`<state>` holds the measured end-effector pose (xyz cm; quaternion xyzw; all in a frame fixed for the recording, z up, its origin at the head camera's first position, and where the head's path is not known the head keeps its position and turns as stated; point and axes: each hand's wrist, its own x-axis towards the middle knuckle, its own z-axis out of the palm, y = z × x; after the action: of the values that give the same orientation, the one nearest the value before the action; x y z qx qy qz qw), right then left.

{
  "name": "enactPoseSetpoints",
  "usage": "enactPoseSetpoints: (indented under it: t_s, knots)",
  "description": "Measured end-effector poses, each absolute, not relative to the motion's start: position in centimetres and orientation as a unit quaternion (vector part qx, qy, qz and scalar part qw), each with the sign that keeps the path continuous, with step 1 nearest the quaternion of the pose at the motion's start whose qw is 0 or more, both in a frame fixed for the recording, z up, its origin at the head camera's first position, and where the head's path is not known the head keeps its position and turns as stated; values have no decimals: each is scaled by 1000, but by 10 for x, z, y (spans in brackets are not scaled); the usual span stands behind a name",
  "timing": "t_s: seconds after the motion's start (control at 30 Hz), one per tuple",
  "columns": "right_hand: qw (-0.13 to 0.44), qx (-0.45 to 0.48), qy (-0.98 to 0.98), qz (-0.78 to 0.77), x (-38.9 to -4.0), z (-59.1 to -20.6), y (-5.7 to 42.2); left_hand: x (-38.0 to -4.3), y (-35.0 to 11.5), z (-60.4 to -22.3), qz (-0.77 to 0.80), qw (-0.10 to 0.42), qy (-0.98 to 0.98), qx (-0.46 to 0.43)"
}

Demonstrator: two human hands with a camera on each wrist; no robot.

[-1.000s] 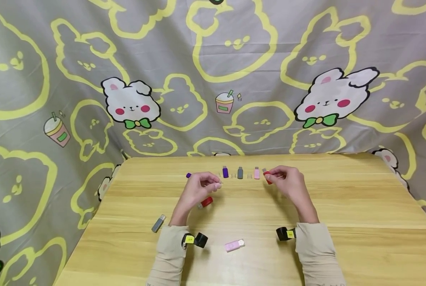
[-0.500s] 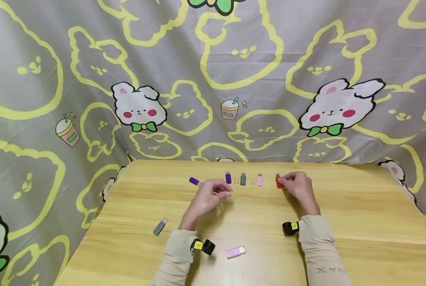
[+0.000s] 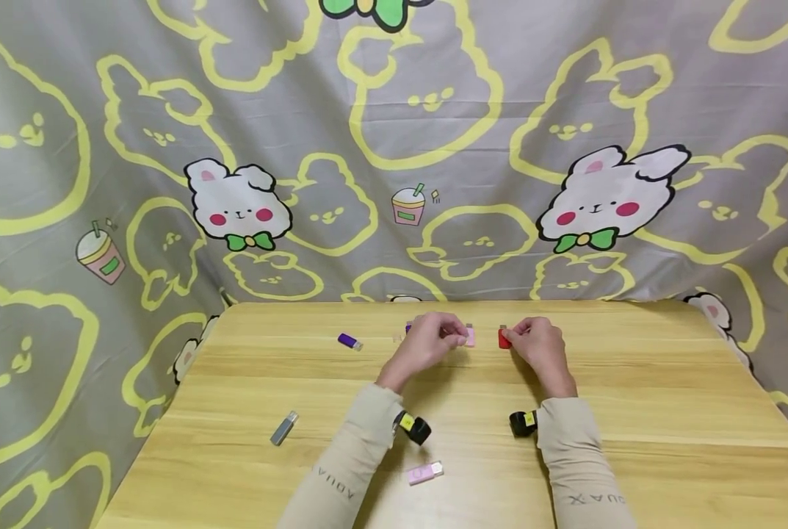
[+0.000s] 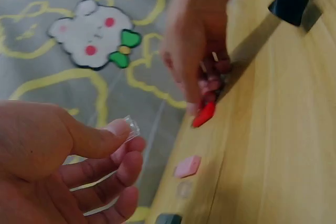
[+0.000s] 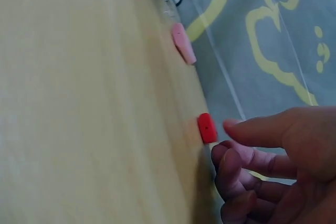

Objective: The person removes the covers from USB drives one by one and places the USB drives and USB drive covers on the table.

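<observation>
As left fingers [image 4: 102, 140] pinch clear plastic [image 4: 133, 127], oblong red stick [image 5: 207, 128]

USB sticks [image 3: 470, 338] on the table [image 3: 664, 411], cloth [image 3: 460, 154] behind

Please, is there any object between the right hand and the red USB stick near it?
Nothing visible stands between them: the right hand is close beside the red USB stick. The pink USB stick is on the red one's far side, away from the hand.
</observation>
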<state>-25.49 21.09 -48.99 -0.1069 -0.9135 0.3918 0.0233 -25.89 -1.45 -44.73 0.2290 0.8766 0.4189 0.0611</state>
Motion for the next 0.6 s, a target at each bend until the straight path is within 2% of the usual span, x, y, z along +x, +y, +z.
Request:
enactPoseSetpoints:
  t_s: [0.17, 0.4, 0.6]
  knots:
    - [37, -101, -904, 413, -247, -476, 219, -279, 12, -456, 371, 69, 896, 235]
    - [74, -88, -892, 436, -237, -456, 233, -293, 39, -469, 232, 24, 933, 273]
    - [99, -80, -892, 433, -233, -451, 243, -294, 54, -475, 162, 11, 945, 283]
